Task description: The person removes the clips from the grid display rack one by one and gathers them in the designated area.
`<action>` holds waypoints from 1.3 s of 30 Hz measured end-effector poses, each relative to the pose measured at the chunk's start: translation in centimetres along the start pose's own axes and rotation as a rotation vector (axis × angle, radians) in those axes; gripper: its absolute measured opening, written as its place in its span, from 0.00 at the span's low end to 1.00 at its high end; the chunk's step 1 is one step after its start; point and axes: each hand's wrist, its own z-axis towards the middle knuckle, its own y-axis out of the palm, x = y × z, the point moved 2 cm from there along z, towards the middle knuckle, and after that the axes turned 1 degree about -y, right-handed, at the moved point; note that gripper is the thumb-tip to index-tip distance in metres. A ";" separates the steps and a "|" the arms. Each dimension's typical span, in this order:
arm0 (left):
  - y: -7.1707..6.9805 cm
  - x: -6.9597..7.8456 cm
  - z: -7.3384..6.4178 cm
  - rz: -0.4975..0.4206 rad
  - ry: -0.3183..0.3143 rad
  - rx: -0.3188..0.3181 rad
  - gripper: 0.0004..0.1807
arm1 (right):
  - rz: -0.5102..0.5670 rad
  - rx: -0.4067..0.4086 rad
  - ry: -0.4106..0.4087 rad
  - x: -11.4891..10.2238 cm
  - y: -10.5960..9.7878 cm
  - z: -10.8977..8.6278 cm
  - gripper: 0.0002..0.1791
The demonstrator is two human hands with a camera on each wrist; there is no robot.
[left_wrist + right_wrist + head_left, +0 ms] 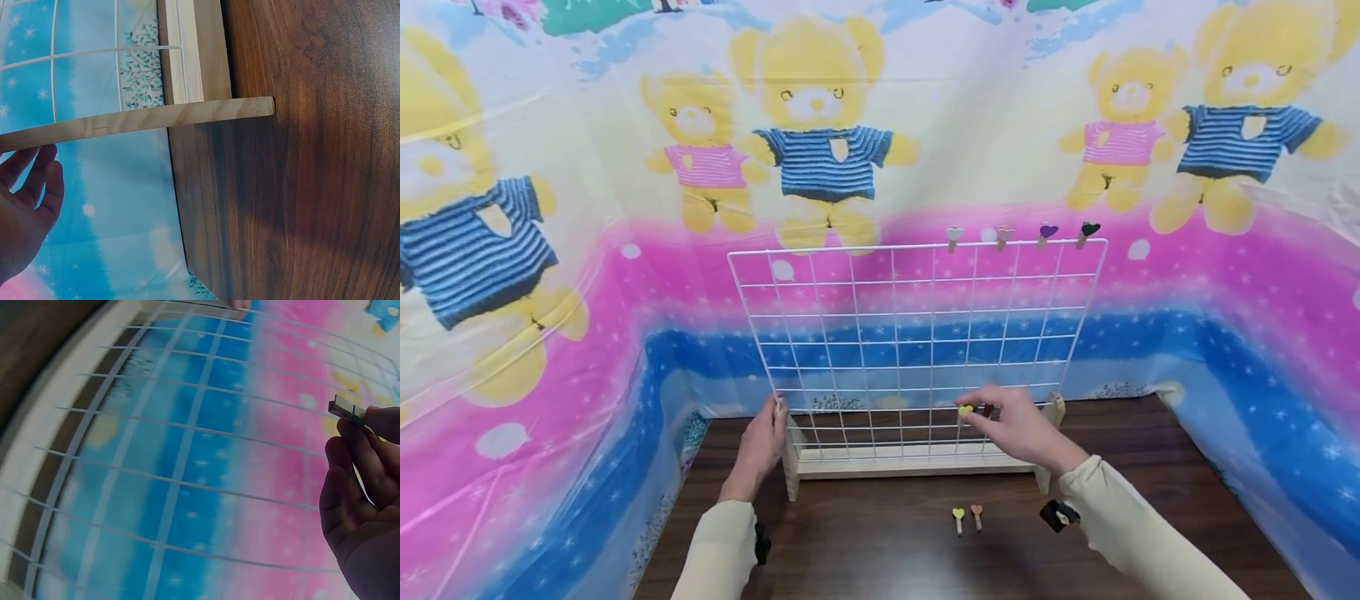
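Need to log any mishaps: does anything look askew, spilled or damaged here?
Nothing stands out. The white grid stands in its wooden stand, and four heart clips sit along its top wire. Two loose clips lie neatly side by side on the dark table. I see no spill or breakage.

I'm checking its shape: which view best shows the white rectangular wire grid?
Head: the white rectangular wire grid appears nearly whole, the right hand covering some. Left wrist shows a small piece; right wrist, a larger, slanted section.

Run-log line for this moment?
left hand: holds rack | right hand: pinches yellow heart clip | rack top: four clips | table: two clips
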 end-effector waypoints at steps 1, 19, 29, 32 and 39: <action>0.0 0.0 0.0 0.002 0.002 0.002 0.23 | 0.010 -0.010 0.017 0.4 0.4 -0.3 0.11; -0.1 0.0 -0.2 0.006 0.002 0.020 0.22 | 0.026 -0.107 0.155 7.5 5.6 -5.5 0.07; 0.1 0.1 -0.2 0.007 -0.006 0.014 0.22 | 0.039 -0.120 0.156 10.4 7.4 -7.0 0.05; 0.1 0.0 -0.2 0.005 -0.009 0.011 0.23 | 0.049 -0.120 0.170 11.0 7.7 -7.3 0.05; 0.0 0.0 -0.1 -0.005 0.002 0.012 0.23 | 0.051 -0.165 0.253 12.1 8.6 -8.1 0.04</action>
